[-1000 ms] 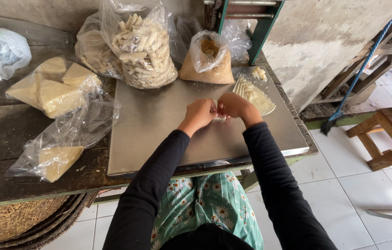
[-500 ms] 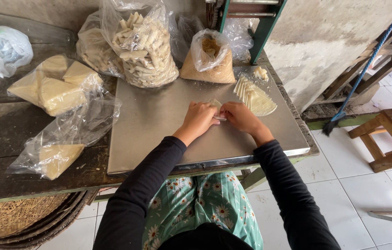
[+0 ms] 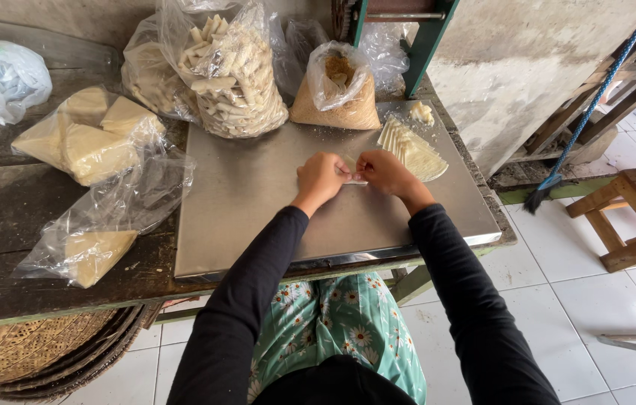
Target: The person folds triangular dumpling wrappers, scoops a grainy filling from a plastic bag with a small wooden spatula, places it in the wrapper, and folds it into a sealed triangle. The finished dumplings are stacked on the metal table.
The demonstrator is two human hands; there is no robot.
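Note:
My left hand [image 3: 321, 178] and my right hand [image 3: 382, 172] meet over the steel sheet [image 3: 258, 202] on the table. Both pinch one small pale wrapper piece [image 3: 353, 178] between the fingertips; most of it is hidden by the fingers. Just right of my right hand lies a fanned stack of pale triangular wrappers [image 3: 411, 149]. A small lump of pale filling [image 3: 422, 112] sits behind that stack.
At the back stand a clear bag of finger-shaped rolls [image 3: 234, 71] and a bag of brown crumbs [image 3: 338, 94]. Bags of pale triangular sheets [image 3: 89, 142] lie on the wooden table at left. A wooden stool [image 3: 633, 217] and a broom [image 3: 550, 187] are at right. Woven trays [image 3: 40, 352] sit under the table.
My hands have stayed joined on the small piece and shifted slightly over the steel sheet. Nothing else has moved.

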